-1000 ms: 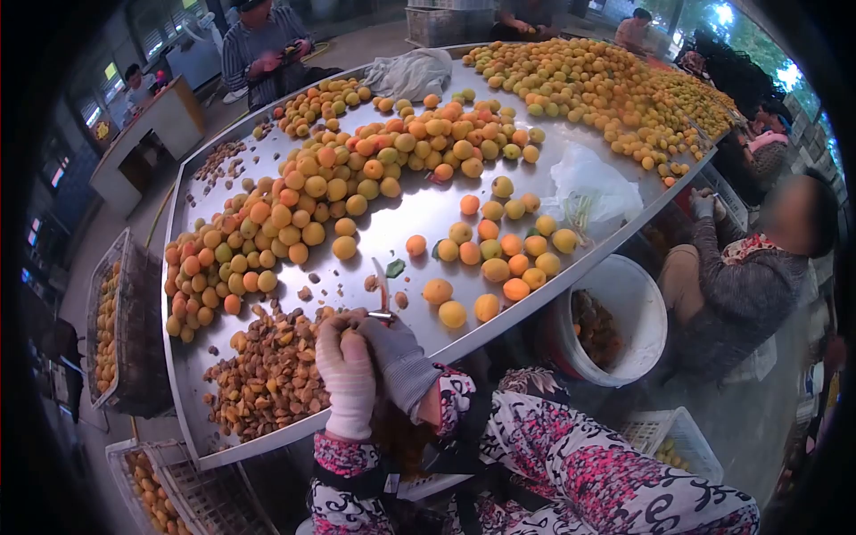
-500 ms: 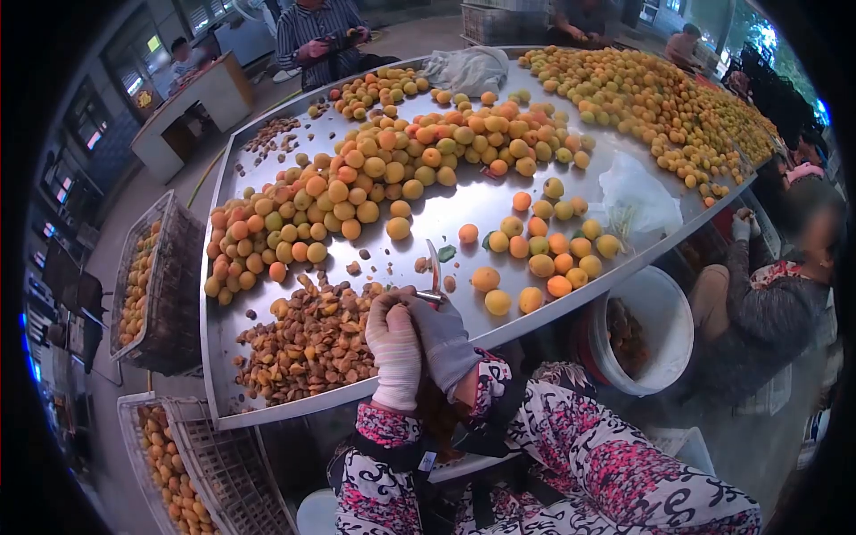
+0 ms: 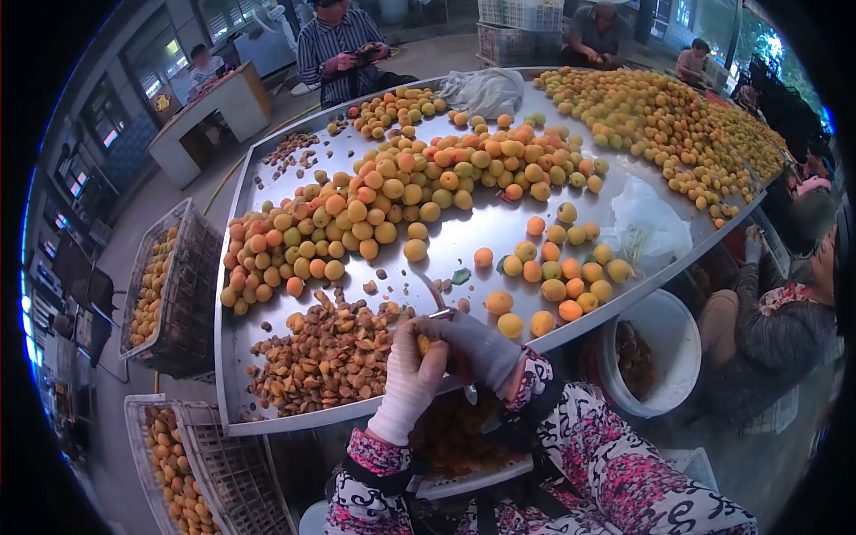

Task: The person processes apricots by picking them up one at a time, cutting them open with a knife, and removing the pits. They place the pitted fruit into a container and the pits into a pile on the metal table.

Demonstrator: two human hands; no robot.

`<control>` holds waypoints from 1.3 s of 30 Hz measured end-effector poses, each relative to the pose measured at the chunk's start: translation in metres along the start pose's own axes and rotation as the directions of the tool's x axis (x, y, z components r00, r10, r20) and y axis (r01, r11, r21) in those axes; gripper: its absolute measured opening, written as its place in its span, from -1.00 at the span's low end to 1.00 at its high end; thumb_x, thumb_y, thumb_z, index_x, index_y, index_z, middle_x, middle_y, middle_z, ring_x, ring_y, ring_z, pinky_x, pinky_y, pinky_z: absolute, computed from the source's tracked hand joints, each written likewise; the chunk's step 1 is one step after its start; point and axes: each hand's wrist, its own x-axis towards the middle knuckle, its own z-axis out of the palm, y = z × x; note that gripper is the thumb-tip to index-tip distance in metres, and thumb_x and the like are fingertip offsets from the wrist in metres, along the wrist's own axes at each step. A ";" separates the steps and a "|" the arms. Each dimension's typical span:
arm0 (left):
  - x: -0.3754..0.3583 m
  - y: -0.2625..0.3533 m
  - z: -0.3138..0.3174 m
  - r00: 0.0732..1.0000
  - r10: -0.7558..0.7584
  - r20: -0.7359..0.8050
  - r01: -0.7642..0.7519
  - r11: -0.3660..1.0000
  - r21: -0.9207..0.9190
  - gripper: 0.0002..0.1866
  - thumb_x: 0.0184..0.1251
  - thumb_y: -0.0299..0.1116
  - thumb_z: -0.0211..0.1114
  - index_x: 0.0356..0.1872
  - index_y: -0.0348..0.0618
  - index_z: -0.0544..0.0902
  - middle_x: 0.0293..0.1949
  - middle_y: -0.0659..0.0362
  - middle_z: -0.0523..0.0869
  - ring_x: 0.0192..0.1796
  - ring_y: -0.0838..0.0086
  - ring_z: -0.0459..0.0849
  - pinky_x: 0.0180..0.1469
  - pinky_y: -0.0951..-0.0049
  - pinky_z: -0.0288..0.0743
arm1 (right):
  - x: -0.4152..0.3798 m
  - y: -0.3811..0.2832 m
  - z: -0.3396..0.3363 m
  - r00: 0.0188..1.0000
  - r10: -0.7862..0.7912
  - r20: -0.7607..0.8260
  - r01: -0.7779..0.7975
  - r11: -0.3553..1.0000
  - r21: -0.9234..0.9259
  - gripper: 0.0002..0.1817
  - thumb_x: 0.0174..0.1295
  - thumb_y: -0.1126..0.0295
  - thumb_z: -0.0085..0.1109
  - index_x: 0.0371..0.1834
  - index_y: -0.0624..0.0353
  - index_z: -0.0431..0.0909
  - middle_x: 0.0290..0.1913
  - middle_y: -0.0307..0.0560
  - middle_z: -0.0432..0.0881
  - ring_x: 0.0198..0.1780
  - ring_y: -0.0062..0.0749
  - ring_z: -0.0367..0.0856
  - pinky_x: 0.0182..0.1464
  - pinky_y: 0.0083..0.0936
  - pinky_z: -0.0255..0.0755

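My left hand (image 3: 413,374), in a pale glove, is closed at the table's front edge, pinching a small orange-brown fruit piece (image 3: 423,345). Close beside it, my right hand (image 3: 477,348), in a grey glove, is wrapped round a curved knife (image 3: 437,303) whose blade points up and away over the metal table (image 3: 455,241). A heap of brown pits (image 3: 325,357) lies left of my hands. Behind stretches a long pile of apricots (image 3: 392,187), with a smaller loose group (image 3: 553,287) to the right.
Filled crates (image 3: 156,285) stand left of the table, another (image 3: 178,464) at lower left. A white bucket (image 3: 660,357) is at the right, near a seated person (image 3: 767,330). Below my hands is a container of fruit pieces (image 3: 455,437). Several other people sit around.
The view has shifted, so the table appears slightly lower and farther right. My hands have moved a little apart, and the fruit piece now shows between my left fingers.
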 end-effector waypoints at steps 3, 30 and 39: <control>-0.003 -0.001 -0.001 0.998 -0.051 -0.029 0.052 0.997 0.056 -0.76 0.25 -0.46 0.05 -0.07 -0.27 0.41 -0.44 0.21 0.55 -0.38 0.55 0.52 -0.27 0.53 0.46 | 0.015 0.025 -0.007 0.993 0.079 0.089 -0.095 0.975 0.199 -0.76 0.20 0.21 0.11 -0.26 0.17 0.54 -0.49 -0.33 0.51 -0.49 -0.69 0.47 -0.50 -0.75 0.33; 0.034 -0.034 0.003 0.860 -0.328 -0.390 0.158 0.899 -0.408 -0.78 0.29 -0.38 -0.03 -0.31 -0.31 0.55 -0.42 0.21 0.59 -0.35 0.56 0.51 -0.20 0.59 0.42 | 0.047 0.060 0.025 0.752 -0.405 -0.520 0.283 0.911 -0.301 -0.62 0.05 0.15 0.19 -0.28 0.27 0.44 -0.46 -0.10 0.57 -0.39 -0.41 0.54 -0.27 -0.52 0.42; 0.031 -0.023 0.003 0.828 -0.472 -0.301 0.188 0.741 -0.644 -0.70 0.29 -0.30 0.00 -0.16 -0.31 0.57 -0.39 0.17 0.60 -0.34 0.51 0.53 -0.20 0.60 0.44 | 0.039 0.055 0.029 0.758 -0.433 -0.488 0.245 0.882 -0.402 -0.59 0.05 0.12 0.19 -0.26 0.27 0.45 -0.45 -0.12 0.57 -0.37 -0.41 0.56 -0.24 -0.50 0.43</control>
